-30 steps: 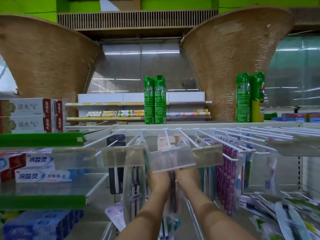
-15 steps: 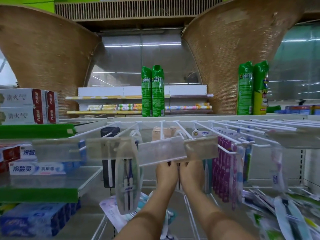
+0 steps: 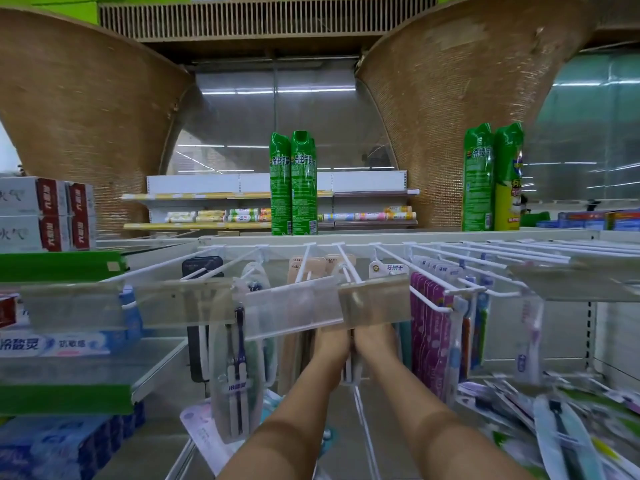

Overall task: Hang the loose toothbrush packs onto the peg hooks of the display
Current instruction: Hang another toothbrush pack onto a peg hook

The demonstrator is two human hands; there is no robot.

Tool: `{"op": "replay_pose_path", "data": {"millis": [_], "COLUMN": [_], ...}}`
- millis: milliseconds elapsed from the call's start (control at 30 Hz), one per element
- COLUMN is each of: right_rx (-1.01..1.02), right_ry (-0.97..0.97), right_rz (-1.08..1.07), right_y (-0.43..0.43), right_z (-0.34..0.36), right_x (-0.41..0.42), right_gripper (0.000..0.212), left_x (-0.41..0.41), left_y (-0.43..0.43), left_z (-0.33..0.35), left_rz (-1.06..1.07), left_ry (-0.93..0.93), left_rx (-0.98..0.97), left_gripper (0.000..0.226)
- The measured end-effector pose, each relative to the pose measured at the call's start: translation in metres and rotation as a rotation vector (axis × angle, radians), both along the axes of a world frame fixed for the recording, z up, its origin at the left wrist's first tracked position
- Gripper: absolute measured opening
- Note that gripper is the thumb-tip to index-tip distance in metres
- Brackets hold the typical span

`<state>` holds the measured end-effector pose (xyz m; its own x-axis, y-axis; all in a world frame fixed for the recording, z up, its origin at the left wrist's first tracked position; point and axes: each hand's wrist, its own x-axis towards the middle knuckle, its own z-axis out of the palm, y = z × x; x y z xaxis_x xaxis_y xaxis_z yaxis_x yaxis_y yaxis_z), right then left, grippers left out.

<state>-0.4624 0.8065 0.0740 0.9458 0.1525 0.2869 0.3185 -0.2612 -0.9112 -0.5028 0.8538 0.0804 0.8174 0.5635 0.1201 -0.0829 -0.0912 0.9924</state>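
**Under the tag strips: both hands at the centre pegs**

Under the clear tag strips at display centre, left hand and right hand sit side by side, nearly touching. Fingers of both are hidden behind the strips, so the grip cannot be told for either. A sliver of a pale pack shows between the two wrists, hanging down. Its top is hidden, so on a hook or not cannot be told.

White peg hooks run out from the back rail toward the camera, above the hands.

Hung on the hooks:
- twin-brush pack, just left of the left forearm
- black pack, farther left at the back
- beige packs, at the back above the hands
- purple packs, a tight row just right of the right hand

Loose packs lie heaped on the shelf at lower right, blurred. Toothpaste boxes sit on the left shelf. Green spray cans stand upright on top of the display, behind the hooks.
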Motion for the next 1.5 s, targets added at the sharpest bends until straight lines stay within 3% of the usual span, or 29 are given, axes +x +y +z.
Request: {"op": "replay_pose_path", "data": {"millis": [100, 267, 367, 467, 567, 633, 767, 1033, 1500], "right_rx": [0.077, 0.046, 0.021, -0.008, -0.045, -0.047, -0.004, 0.096, 0.111], "right_ry": [0.016, 0.001, -0.018, -0.054, -0.103, -0.119, -0.141, -0.200, -0.263], "right_rz": [0.028, -0.018, -0.036, -0.005, 0.006, 0.028, 0.035, 0.022, 0.034], "right_y": [0.001, -0.013, -0.021, -0.027, -0.036, -0.042, -0.056, -0.078, -0.089], "right_z": [-0.003, -0.001, 0.000, 0.000, -0.001, -0.001, -0.002, -0.012, -0.022], "right_x": [0.007, 0.000, -0.010, -0.017, -0.031, -0.043, -0.065, -0.099, -0.135], "right_gripper": [0.024, 0.042, 0.039, 0.037, 0.037, 0.035, 0.037, 0.036, 0.040], "left_x": [0.005, -0.003, -0.013, -0.023, -0.034, -0.042, -0.060, -0.087, -0.130], "left_y": [0.000, -0.008, -0.016, -0.025, -0.031, -0.034, -0.040, -0.061, -0.075], "left_z": [-0.007, -0.009, -0.006, -0.006, -0.004, -0.002, -0.002, -0.012, -0.013], "left_rz": [0.066, 0.183, 0.277, 0.309, 0.321, 0.339, 0.315, 0.353, 0.490], "left_ry": [-0.108, -0.176, -0.170, -0.210, -0.254, -0.292, -0.317, -0.363, -0.331], "left_rx": [-0.034, -0.119, -0.092, -0.053, -0.062, -0.064, -0.041, 0.027, 0.084], "left_gripper": [0.015, 0.022, 0.030, 0.014, 0.031, 0.031, 0.010, 0.025, 0.015]}}
